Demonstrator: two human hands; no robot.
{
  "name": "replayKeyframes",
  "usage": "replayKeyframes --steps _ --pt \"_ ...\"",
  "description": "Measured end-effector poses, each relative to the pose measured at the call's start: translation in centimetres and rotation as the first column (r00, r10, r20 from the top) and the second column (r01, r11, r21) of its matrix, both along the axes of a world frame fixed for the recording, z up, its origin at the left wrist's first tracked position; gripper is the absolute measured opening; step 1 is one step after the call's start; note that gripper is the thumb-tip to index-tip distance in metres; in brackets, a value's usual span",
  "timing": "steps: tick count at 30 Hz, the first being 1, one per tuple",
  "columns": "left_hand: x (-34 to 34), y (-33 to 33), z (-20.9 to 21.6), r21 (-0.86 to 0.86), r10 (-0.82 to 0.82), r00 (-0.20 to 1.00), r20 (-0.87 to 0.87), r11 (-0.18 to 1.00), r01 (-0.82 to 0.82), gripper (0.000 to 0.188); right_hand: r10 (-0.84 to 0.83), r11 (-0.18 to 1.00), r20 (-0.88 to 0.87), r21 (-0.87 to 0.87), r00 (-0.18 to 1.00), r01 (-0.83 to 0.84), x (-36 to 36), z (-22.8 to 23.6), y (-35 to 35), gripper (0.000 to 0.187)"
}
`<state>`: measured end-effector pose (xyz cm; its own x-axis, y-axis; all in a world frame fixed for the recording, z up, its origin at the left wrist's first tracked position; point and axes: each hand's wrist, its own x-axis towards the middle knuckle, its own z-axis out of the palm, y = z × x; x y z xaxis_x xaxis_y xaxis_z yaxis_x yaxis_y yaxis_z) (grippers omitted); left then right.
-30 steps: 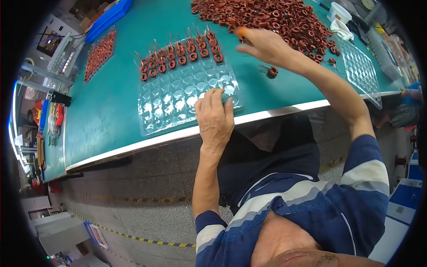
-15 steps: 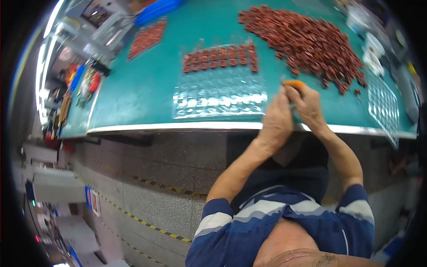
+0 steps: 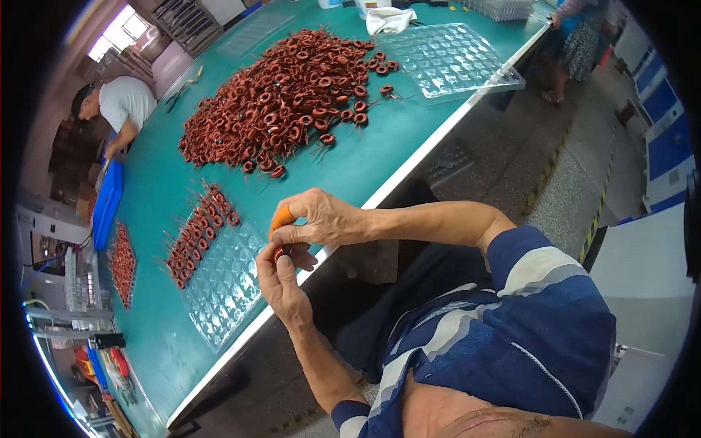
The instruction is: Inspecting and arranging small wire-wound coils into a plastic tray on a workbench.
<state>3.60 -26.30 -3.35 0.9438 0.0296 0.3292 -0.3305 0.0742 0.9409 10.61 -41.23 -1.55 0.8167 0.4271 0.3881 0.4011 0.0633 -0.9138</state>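
Note:
My left hand (image 3: 283, 288) is closed, with a small reddish-brown ring-shaped coil (image 3: 281, 252) pinched between thumb and fingers. Touching it from above is my right hand (image 3: 325, 219), its thumb and index finger pressed together at the coil's edge. What those fingertips grip is too small to make out. An orange cover (image 3: 282, 217) wraps one right finger. Both hands are above the table's near edge. Beside them lies a clear plastic tray (image 3: 223, 292) with moulded pockets; rows of the same coils (image 3: 201, 233) fill its far part, wire leads sticking out.
A large heap of loose coils (image 3: 285, 102) spreads over the green table (image 3: 146, 350). Another clear tray (image 3: 453, 62) overhangs the edge near a white cloth (image 3: 391, 20). A filled tray (image 3: 122, 266) and a blue bin (image 3: 108, 204) lie far left. Two people stand around the table.
The view has turned, so the table now runs diagonally and the heap appears ahead. My hands stay together, and the coil in my left fingers now shows.

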Motion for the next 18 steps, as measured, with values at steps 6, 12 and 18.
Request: replayKeyframes --steps 6,12,18 --pt "-0.2 -0.7 0.5 0.267 0.142 0.990 0.005 0.954 -0.138 0.022 -0.157 0.987 0.352 0.038 0.923 0.153 -0.1 -0.2 -0.7 0.019" --pt "-1.1 -0.2 1.6 -0.369 -0.179 0.981 -0.070 0.919 0.142 0.027 -0.292 0.942 0.837 0.170 0.463 0.288 -1.7 0.1 -0.3 0.016" --pt "-0.1 -2.0 1.3 -0.178 0.185 0.968 -0.168 0.960 -0.214 0.019 -0.315 0.949 0.315 0.129 0.895 0.288 -1.5 -0.6 -0.7 0.013"
